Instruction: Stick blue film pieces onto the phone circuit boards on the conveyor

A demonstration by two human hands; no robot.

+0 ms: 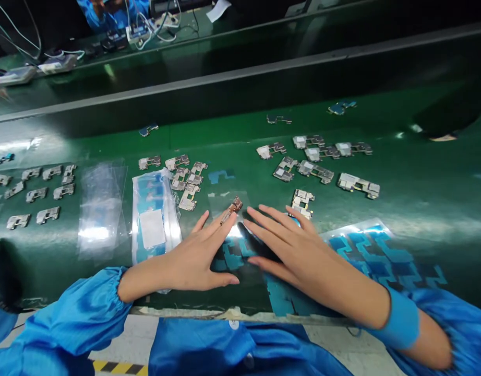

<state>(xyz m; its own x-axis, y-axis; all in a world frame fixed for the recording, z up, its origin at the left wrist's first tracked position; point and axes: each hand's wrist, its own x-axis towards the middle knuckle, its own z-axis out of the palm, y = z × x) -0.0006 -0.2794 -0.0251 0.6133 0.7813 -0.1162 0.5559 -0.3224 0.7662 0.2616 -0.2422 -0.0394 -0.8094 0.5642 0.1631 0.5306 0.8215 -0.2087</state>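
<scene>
My left hand is open, its thumb spread wide and its fingers stretched forward. Its index and middle fingertips meet a small coppery circuit board on the green table. Just right of that board, my right hand reaches over the surface with fingers extended and slightly apart. Blue film pieces on a clear sheet lie between the hands, partly covered by them. Beyond the right fingers is a silvery circuit board; a sheet of blue cut-outs sits beside the right wrist.
Several circuit boards lie in groups at left, centre and right. A plastic bag with a white label and clear plastic sheets are left of my hands. Behind a raised ledge are cables and another person's blue sleeves.
</scene>
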